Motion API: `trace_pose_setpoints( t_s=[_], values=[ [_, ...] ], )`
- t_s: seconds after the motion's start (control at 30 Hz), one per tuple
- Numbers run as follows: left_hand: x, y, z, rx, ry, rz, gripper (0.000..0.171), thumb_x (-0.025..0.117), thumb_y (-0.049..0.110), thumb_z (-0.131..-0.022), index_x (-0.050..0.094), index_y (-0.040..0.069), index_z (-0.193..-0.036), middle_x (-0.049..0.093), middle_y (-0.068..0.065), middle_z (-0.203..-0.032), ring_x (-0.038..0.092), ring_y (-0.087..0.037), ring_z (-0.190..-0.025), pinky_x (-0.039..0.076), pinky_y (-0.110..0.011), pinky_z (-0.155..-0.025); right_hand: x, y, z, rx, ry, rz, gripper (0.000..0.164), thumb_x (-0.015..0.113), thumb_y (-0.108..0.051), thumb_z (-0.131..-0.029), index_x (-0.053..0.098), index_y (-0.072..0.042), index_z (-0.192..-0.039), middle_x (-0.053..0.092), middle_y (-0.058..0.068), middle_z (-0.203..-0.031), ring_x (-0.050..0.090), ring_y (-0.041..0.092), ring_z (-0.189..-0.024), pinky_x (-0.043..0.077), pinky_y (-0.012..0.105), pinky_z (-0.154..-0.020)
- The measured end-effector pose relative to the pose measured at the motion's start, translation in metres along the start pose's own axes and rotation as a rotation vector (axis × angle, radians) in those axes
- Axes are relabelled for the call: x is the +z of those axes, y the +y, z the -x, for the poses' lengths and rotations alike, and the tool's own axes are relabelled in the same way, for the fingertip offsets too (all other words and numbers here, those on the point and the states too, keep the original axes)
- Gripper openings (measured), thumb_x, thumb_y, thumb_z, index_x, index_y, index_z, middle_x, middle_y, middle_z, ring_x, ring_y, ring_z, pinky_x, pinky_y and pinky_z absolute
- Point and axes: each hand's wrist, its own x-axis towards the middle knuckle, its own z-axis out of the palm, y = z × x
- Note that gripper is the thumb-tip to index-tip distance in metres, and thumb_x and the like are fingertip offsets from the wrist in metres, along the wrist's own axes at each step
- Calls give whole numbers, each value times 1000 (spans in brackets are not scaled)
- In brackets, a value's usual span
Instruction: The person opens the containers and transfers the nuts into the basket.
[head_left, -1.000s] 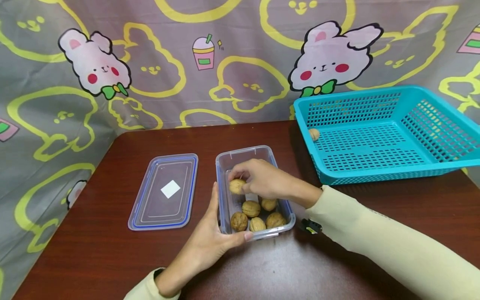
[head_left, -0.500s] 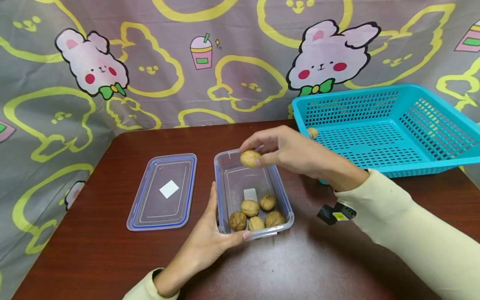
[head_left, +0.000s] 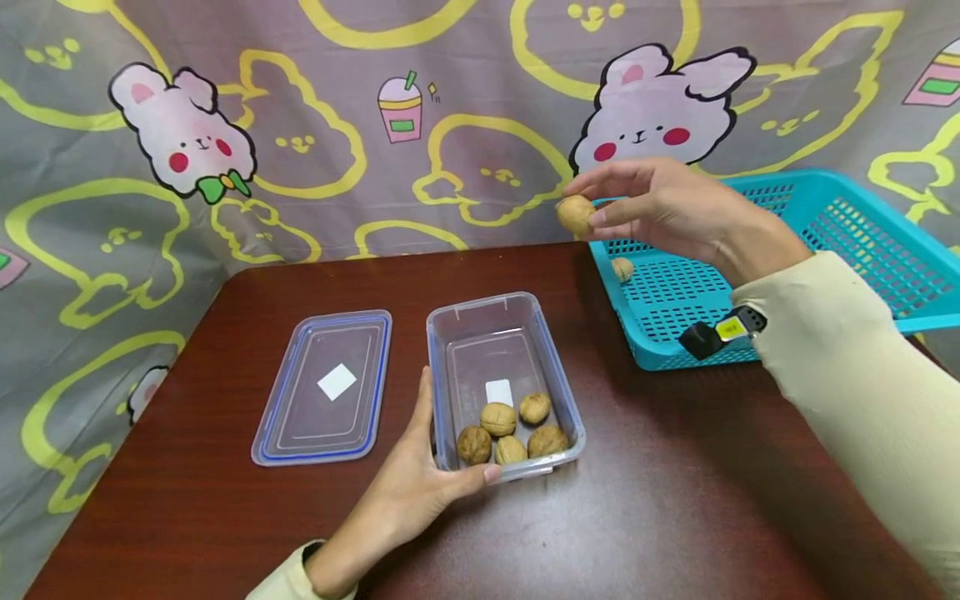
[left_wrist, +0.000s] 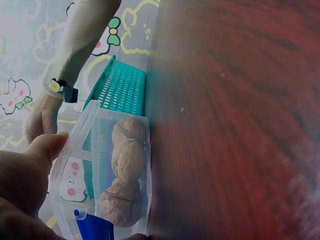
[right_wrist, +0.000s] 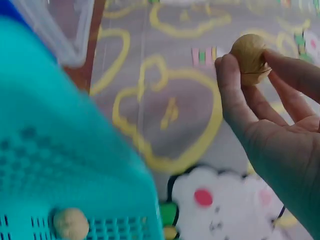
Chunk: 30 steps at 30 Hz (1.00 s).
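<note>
My right hand [head_left: 675, 208] pinches a walnut [head_left: 576, 215] between thumb and fingertips, raised at the left rim of the turquoise basket [head_left: 656, 357]. The right wrist view shows this held walnut [right_wrist: 248, 55] beyond the basket's rim. Inside the basket, by its left wall, lies another walnut [head_left: 622, 269]. My left hand [head_left: 412, 492] holds a clear plastic food container [head_left: 564, 375] at its near left corner, thumb over the front rim and fingers along the left side. Several walnuts [head_left: 498, 419] sit at the container's near end; some show through its wall in the left wrist view.
Left of the container, the clear lid [head_left: 300, 417] with a blue seal and a white label lies flat on the dark red-brown table [head_left: 480, 550]. Behind the table hangs a grey curtain [head_left: 300, 75] with cartoon rabbits.
My right hand has lifted the walnut out of the container and carried it up and right to the basket's edge. The left hand and container stay in place.
</note>
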Motion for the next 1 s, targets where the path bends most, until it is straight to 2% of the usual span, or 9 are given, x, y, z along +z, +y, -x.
trace_pose_setpoints(
  t_s=[0.17,0.3,0.43,0.57,0.7,0.83,0.9,1.0],
  values=[
    [-1,-2,1,-4,4,-2,141,93,37,-77,-14,25,-168,4,-11,-177,17,-33,-160,17,-59,-129,-30,13,-17,-22,8,-146,30,67,3,-98,75,-7,-125,70,7,-125,64,25,-117,61,31,-92],
    [-2,-2,1,1,7,-1,141,94,37,-77,-14,25,-168,5,-12,-177,18,-33,-160,17,-60,-128,-52,25,-27,-4,34,-162,27,66,1,-99,76,-8,-123,67,6,-124,60,24,-119,61,32,-91],
    [-3,-3,0,12,5,3,142,94,37,-77,-14,25,-168,5,-11,-177,18,-32,-160,16,-59,-129,-71,37,-34,75,72,-107,25,68,-2,-99,76,-11,-121,68,2,-121,56,22,-120,62,31,-90],
    [-2,-4,-2,13,-2,31,142,95,33,-76,-13,27,-168,4,-6,-177,19,-26,-160,15,-55,-130,-85,51,-36,162,88,-44,25,68,-3,-100,76,-15,-119,70,-1,-115,62,18,-113,63,31,-90],
    [0,-4,-3,22,-6,41,142,95,32,-76,-13,26,-168,5,-8,-177,20,-28,-160,16,-56,-130,-96,64,-34,227,67,-12,22,65,-3,-101,77,-18,-113,69,-4,-117,66,15,-108,63,30,-90],
    [0,-3,-2,28,-7,44,141,94,32,-77,-14,25,-168,6,-11,-177,21,-32,-159,16,-59,-129,-102,74,-34,285,43,35,19,65,-6,-102,78,-19,-111,65,-5,-119,61,16,-113,62,32,-95],
    [0,-2,-1,27,-5,45,141,94,32,-77,-14,25,-168,7,-11,-177,21,-32,-159,17,-60,-129,-105,79,-35,312,46,93,19,66,-9,-102,76,-16,-118,64,-4,-121,57,18,-116,61,34,-98],
    [1,-2,-2,24,-6,40,141,94,32,-77,-13,25,-168,6,-10,-177,21,-31,-159,16,-59,-129,-108,86,-36,348,40,227,30,65,-13,-104,66,-7,-133,61,-1,-125,55,20,-118,59,38,-102]
  ],
)
